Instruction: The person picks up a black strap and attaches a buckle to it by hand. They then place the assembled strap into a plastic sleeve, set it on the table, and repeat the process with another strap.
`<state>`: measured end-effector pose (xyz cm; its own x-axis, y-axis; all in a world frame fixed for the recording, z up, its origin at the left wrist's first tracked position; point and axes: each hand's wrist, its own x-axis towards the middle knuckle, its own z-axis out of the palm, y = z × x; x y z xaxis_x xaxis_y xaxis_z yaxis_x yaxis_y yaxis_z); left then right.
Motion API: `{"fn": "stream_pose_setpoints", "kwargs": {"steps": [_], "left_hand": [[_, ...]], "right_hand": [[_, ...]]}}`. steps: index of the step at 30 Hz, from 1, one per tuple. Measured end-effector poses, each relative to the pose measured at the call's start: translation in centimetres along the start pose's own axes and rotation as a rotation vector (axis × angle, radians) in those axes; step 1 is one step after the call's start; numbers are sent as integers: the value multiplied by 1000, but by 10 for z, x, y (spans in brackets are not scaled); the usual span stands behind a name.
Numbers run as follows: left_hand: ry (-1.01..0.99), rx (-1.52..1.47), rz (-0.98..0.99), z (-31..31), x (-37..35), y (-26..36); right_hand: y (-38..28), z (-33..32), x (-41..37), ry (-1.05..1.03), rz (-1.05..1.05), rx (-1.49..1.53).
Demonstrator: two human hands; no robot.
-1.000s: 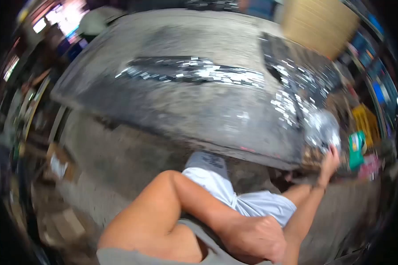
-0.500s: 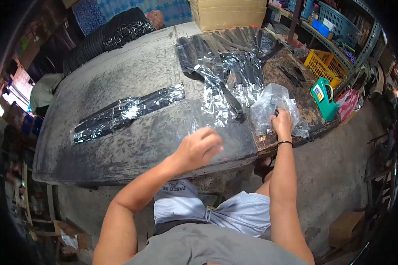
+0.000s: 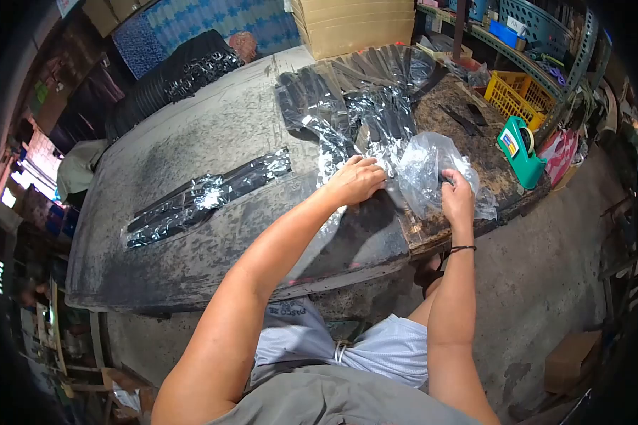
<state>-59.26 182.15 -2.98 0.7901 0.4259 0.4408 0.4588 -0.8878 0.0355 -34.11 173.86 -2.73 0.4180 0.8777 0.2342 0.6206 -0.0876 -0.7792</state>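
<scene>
My left hand (image 3: 360,180) lies over the near end of a black strip in clear plastic sleeving, its fingers curled down around it. That strip belongs to a fanned pile of black strips (image 3: 383,103), their near parts in shiny clear film. My right hand (image 3: 459,195) pinches a crumpled clear plastic bag (image 3: 429,159) at the table's right end. Something small and dark shows at those fingertips, too small to name. Left of my left hand, a flat bundle of black strips in clear film (image 3: 209,195) lies apart on the table.
A green tape dispenser (image 3: 522,152) stands at the table's right edge, near a yellow crate (image 3: 521,99). Short dark pieces (image 3: 464,119) lie behind the bag. At the back are a cardboard box (image 3: 354,28) and a long black stack (image 3: 170,85). Metal shelving (image 3: 581,64) rises at right.
My left hand has moved forward and right, from above the bare tabletop onto the near end of the wrapped strip. My right hand stays at the plastic bag. The view has shifted slightly.
</scene>
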Motion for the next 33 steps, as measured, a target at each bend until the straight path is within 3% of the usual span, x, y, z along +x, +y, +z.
{"fn": "stream_pose_setpoints", "kwargs": {"steps": [1,3,4,5,7,9,11,12,13,15,16,17,19,22,24,25,26,27,29,31,33], "left_hand": [[-1,11,-4,-5,3,-2],[-124,-244,-232,-14,9,-8],[31,-261,-343,-13,6,-5],[157,-379,-412,-21,8,-4],[367,-619,-592,-46,6,5],[526,-756,-622,-41,-11,-17],[556,-939,-794,-79,-25,10],[598,-985,-794,-82,-34,15],[643,-1032,-794,-85,-43,21],[626,-1058,-797,-92,-64,33],[659,-1112,-813,-96,-72,44],[696,-1167,-828,-101,-79,56],[756,-1253,-790,-105,-95,75],[818,-1327,-800,-108,-112,100],[963,-1387,-768,-104,-116,116],[962,-1401,-762,-102,-118,123],[974,-1295,-741,-99,-120,130],[980,-1189,-717,-97,-122,136],[943,-1313,-678,-100,-128,144],[1038,-1124,-730,-102,-131,146],[1024,-1315,-694,-110,-134,143]], "right_hand": [[0,2,0,-3,-7,9],[0,4,-1,-133,152,376],[-4,-3,-4,-204,141,585],[-11,-6,-10,-196,145,583],[-23,-9,-19,-149,-8,853],[-12,-6,-14,-129,-30,869],[-4,1,-8,126,-71,581],[-7,0,-10,382,-346,330],[-12,0,-10,372,-358,336],[-21,-2,-9,736,-653,190],[-40,-3,-18,668,-621,452],[-54,-5,-30,653,-635,455],[-72,-5,-60,219,-356,940],[-106,18,-110,16,-296,936],[-136,23,-151,-175,-364,650],[-153,28,-171,-323,-214,812],[-151,43,-180,-418,-230,800],[-155,57,-192,-374,-220,892],[-149,64,-198,-474,-31,937],[-151,68,-203,-466,-125,919],[-152,67,-209,-481,-101,888]]}}
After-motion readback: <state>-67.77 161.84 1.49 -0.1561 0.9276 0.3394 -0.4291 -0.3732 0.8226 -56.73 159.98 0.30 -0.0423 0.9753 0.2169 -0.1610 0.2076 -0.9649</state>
